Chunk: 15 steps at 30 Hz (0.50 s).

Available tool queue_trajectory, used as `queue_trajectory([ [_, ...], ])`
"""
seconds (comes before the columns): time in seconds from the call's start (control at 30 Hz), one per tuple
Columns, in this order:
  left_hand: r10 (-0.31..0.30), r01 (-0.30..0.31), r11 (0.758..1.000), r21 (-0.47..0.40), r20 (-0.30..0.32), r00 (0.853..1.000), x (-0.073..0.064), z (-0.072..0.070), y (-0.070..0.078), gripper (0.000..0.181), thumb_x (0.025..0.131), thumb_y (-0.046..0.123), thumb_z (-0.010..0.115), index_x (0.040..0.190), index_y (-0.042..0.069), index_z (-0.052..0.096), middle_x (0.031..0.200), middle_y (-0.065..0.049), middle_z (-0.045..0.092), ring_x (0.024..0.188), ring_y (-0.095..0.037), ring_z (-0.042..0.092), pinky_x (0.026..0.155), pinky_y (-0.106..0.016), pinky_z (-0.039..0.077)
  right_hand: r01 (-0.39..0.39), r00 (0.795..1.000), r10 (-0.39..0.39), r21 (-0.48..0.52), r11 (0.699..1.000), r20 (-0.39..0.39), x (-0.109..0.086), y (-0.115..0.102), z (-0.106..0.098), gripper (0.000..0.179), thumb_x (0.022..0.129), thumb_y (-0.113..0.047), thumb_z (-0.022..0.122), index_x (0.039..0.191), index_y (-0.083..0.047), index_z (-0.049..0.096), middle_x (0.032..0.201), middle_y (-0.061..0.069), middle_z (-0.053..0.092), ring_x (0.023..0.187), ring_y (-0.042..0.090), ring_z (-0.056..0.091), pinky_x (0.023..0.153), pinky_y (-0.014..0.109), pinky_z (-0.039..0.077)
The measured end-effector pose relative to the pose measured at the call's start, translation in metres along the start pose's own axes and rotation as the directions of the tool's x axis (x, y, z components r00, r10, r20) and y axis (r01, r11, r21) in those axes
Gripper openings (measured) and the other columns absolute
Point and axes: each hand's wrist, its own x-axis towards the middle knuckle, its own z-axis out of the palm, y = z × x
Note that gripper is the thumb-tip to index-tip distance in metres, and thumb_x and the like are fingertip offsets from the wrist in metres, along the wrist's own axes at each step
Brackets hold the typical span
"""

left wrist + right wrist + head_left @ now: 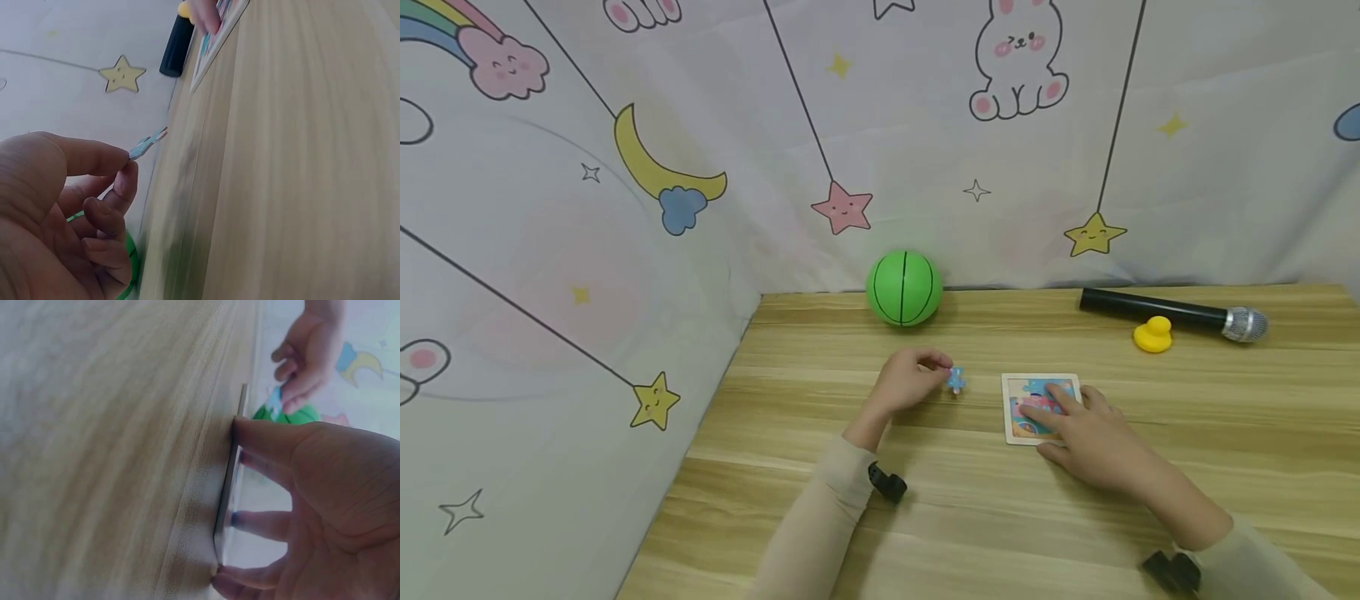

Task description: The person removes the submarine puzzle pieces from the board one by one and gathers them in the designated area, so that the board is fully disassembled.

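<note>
Between the thumb and index finger of my left hand [904, 385] is a small blue jigsaw piece [956, 380], pinched and raised above the table. In the left wrist view the piece [145, 147] shows nearly edge-on, and the other fingers curl loosely. My right hand [1101, 440] rests on a jigsaw puzzle in a square white frame [1006, 412], to the right of the piece. Its fingers spread over the pink and blue picture, with the thumb at the frame's near edge. Part of the picture is hidden under that hand.
On the wooden table [940, 517], a green ball [904, 288] stands by the back wall cloth. Farther right lie a black microphone [1157, 310] and a yellow rubber duck [1153, 335]. A printed cloth [910, 150] borders the table at the back and left.
</note>
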Motion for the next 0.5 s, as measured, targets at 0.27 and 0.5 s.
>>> queue_trajectory([
  [0.27, -0.061, 0.061, 0.998, -0.002, -0.024, 0.998, -0.005, -0.026, -0.022, 0.012, 0.097, 0.018, 0.074, 0.105, 0.011, 0.078, 0.099, 0.0, 0.072, 0.093, -0.017, 0.064, 0.08, -0.034, 0.051, 0.004, 1.0, -0.004, 0.002, 1.0, -0.009, -0.001, 0.0, -0.001, 0.053, 0.098, -0.039, 0.071, 0.147, -0.022, 0.061, 0.151, 0.029, 0.047, 0.124, 0.067, 0.043, 0.096, 0.078, 0.038],
  [0.5, -0.103, 0.103, 0.995, -0.001, -0.011, 0.995, -0.007, -0.041, -0.035, 0.012, 0.096, 0.016, 0.074, 0.104, 0.009, 0.078, 0.098, -0.002, 0.073, 0.09, -0.017, 0.065, 0.079, -0.032, 0.051, 0.004, 1.0, -0.004, 0.009, 1.0, -0.016, -0.001, 0.0, 0.0, 0.052, 0.098, -0.039, 0.072, 0.147, -0.023, 0.062, 0.151, 0.028, 0.047, 0.125, 0.066, 0.043, 0.095, 0.078, 0.038],
])
